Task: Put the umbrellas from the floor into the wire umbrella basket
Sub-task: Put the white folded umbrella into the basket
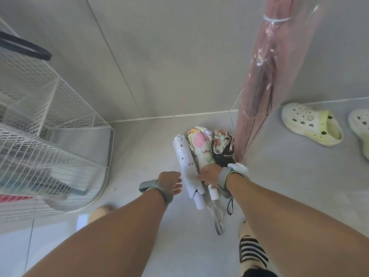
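Observation:
Three folded umbrellas lie side by side on the floor: a white one with small stars [184, 156], a cream one with pink cartoon prints [200, 145], and a dark floral one [222, 147]. My right hand [209, 174] rests on the cream umbrella near its white handle [213, 193], fingers wrapped over it. Just left of the white umbrella, my left hand [171, 181] hovers with loosely curled fingers and holds nothing. The white wire umbrella basket [60, 120] stands at the left, with a black curved handle [26, 47] sticking out of it.
A long pink umbrella in a clear plastic sleeve [265, 72] leans against the wall at the right. Two pale clogs [311, 124] lie on the floor at the far right. My feet, one in a striped slipper [252, 252], stand near the bottom.

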`<move>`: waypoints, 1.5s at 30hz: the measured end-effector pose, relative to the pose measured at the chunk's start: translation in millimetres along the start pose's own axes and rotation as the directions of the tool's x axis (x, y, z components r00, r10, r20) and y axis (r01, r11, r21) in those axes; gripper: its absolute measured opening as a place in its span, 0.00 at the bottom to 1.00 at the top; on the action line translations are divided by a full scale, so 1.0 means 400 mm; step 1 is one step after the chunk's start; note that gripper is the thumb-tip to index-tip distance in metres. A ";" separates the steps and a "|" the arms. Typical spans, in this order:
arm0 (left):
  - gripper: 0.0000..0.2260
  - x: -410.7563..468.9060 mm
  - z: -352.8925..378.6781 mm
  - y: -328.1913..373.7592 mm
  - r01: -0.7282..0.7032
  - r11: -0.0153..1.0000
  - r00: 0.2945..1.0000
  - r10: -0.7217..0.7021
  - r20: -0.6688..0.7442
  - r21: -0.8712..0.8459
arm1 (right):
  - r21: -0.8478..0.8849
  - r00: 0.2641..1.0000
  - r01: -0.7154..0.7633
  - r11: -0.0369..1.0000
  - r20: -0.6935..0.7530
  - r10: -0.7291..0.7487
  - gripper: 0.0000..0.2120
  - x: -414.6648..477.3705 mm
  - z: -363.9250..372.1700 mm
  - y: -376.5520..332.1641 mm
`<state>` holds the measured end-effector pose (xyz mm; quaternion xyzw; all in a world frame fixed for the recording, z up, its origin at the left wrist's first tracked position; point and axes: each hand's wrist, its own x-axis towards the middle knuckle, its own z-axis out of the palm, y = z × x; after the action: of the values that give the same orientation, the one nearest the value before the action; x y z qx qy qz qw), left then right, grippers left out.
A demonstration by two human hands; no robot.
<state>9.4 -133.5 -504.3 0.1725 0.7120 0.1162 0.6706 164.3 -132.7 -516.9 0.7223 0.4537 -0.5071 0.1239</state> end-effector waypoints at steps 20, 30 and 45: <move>0.15 0.066 -0.024 0.014 0.070 0.997 0.988 -0.072 0.139 0.023 | 0.349 0.999 -0.019 0.937 0.041 0.005 0.33 0.023 0.099 -0.070; 0.17 -0.178 -0.067 0.108 -0.071 0.996 0.979 0.060 0.196 0.050 | 0.526 0.993 0.082 0.846 -0.117 -0.024 0.19 -0.196 -0.006 -0.179; 0.26 -0.463 -0.338 0.248 -0.019 0.635 0.881 0.376 0.287 -0.772 | 0.189 0.733 0.630 0.754 -0.467 -0.495 0.22 -0.507 -0.075 -0.424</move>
<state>-108.8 -108.2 -285.6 -0.0197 0.4128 0.4337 0.8007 35.6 -126.3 -284.3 0.6432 0.5756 -0.4360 -0.2548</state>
